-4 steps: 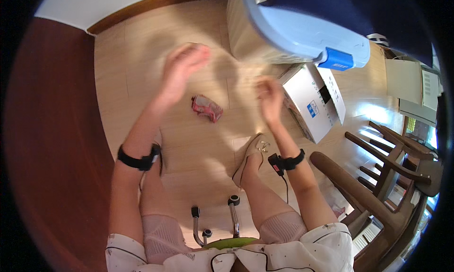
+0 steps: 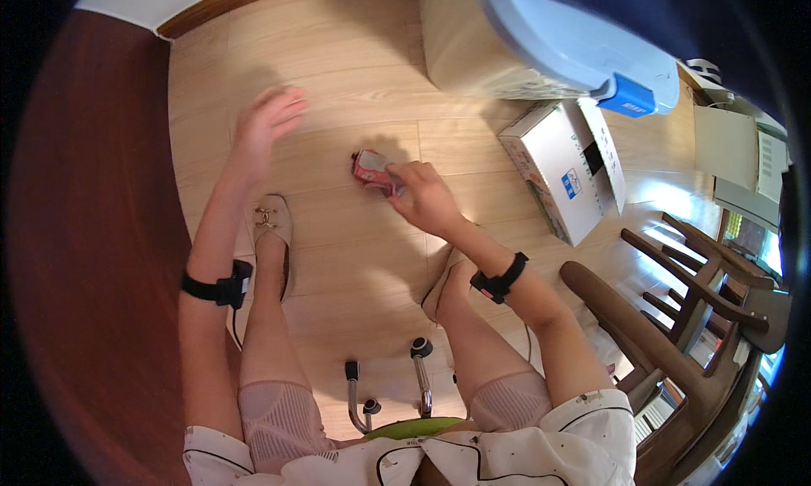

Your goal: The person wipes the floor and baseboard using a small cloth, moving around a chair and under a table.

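On the wooden floor in front of me lies a small red and whitish object (image 2: 370,167), which looks like a crumpled packet; its exact kind is not clear. My right hand (image 2: 424,197) reaches over from the right, its thumb and fingers closed around the object's right end. That end is partly hidden by the fingertips. To the left, my left hand (image 2: 269,123) hovers above the floor with nothing in it, fingers stretched out and somewhat blurred. Both forearms wear a black strap with a small device.
A white carton (image 2: 562,178) with an open flap stands at the right, beside a big storage bin with a light blue lid (image 2: 557,51). Brown wooden chairs (image 2: 676,317) crowd the lower right. A dark red panel (image 2: 93,233) borders the left. My shoes (image 2: 272,220) rest on the floor.
My right hand has moved left from beside the carton onto the small red object. My left hand has swung left, away from it. The view has shifted slightly.
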Available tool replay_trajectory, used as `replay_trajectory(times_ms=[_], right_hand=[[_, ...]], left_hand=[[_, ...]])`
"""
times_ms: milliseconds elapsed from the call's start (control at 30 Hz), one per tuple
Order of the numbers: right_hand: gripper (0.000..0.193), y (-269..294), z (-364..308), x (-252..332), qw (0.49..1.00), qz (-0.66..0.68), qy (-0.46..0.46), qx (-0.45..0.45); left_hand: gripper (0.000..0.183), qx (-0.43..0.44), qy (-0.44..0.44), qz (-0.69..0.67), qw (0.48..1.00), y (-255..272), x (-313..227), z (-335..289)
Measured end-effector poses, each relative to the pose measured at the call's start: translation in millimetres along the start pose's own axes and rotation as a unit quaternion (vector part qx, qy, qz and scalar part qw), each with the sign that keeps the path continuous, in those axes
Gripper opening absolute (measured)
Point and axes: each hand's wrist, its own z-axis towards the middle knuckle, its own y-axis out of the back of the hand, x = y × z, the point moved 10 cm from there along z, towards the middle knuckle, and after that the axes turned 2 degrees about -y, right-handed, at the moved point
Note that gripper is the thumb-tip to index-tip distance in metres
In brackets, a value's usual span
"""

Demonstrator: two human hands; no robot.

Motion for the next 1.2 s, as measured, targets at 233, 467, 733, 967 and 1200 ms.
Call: replay_trajectory(times_ms=[233,467,733,967,1200], right_hand=[[0.059,-60.6,18.1,21.1,0.971,-0.206,0.1,-0.076],[0.029,-79.1,30.9,8.1,0.821,0.539,-0.178,0.056],[0.038,-85.6,35.5,81.6,0.658,0.73,-0.147,0.114],[0.039,-71.0,42.2,85.9,0.827,0.551,-0.112,0.023],[0.063,-15.8,23.0,160.9,0.953,-0.044,0.24,-0.18]], left_hand=[[0.029,-0.076,0.087,0.105,0.988,102.2,43.4,-58.4],[0.027,-0.028,0.109,0.087,0.99,89.0,64.5,-82.4],[0.035,0.135,0.139,0.048,0.98,6.4,62.2,-109.8],[0.036,0.119,0.125,-0.085,0.981,-7.9,53.5,-108.1],[0.03,0.104,0.193,-0.193,0.956,11.7,45.0,-97.5]])
